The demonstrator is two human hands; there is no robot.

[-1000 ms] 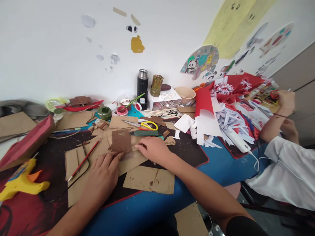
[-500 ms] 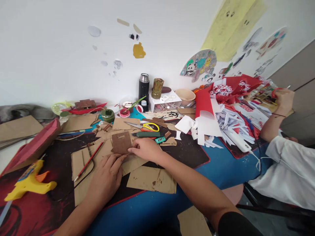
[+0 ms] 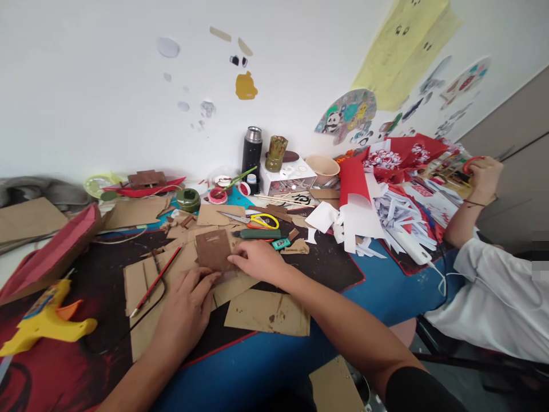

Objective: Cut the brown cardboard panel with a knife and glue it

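Note:
A dark brown square of cardboard (image 3: 213, 249) with a small slot near its top edge lies on tan cardboard pieces (image 3: 143, 280) in front of me. My right hand (image 3: 257, 260) pinches its right edge between thumb and fingers. At its lower edge rests my left hand (image 3: 189, 300), fingers bent together with the tips gripping there; the contact is partly hidden. A strip that looks clear shows faintly between the hands. Just beyond lie a dark green box cutter (image 3: 259, 234) and yellow-handled scissors (image 3: 263, 221). Left of my left hand is a red pencil (image 3: 156, 280).
A yellow glue gun (image 3: 51, 323) and a pink-lined cardboard boat hull (image 3: 55, 252) lie at left. Open paint jars (image 3: 187, 200), a black thermos (image 3: 252, 151) and a bowl (image 3: 322, 167) stand along the wall. A co-worker's hand (image 3: 484, 174) holds red-handled scissors at right, beyond paper strips (image 3: 403, 214).
The view has shifted slightly. Both my hands keep their places at the brown cardboard. The co-worker's raised hand sits a little lower and further left in view.

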